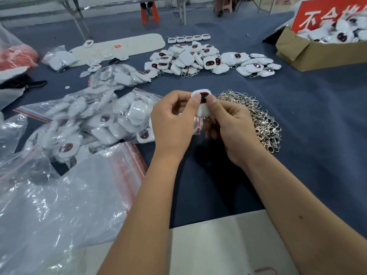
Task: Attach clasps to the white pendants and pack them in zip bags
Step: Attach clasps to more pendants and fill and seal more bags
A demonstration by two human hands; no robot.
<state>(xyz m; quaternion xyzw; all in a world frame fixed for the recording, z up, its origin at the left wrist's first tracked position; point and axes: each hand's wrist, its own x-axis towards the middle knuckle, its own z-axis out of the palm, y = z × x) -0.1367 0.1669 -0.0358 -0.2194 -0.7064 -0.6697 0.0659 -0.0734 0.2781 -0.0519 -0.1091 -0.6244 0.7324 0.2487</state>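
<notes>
A white pendant (202, 104) with a dark red-rimmed window is held above the blue table between both hands. My left hand (174, 124) pinches its left edge with the thumb on top. My right hand (231, 128) pinches its right side, and a small metal clasp seems to hang below, mostly hidden by the fingers. A pile of silver clasps (260, 118) lies just right of my right hand. Zip bags (95, 120) filled with pendants lie to the left. A heap of loose pendants (190, 58) lies farther back.
A cardboard box (309, 54) of pendants with a red sign stands at the back right. Empty clear zip bags (65, 205) spread over the near left. A white board (123, 46) lies at the back. A pale board (222, 245) covers the near edge.
</notes>
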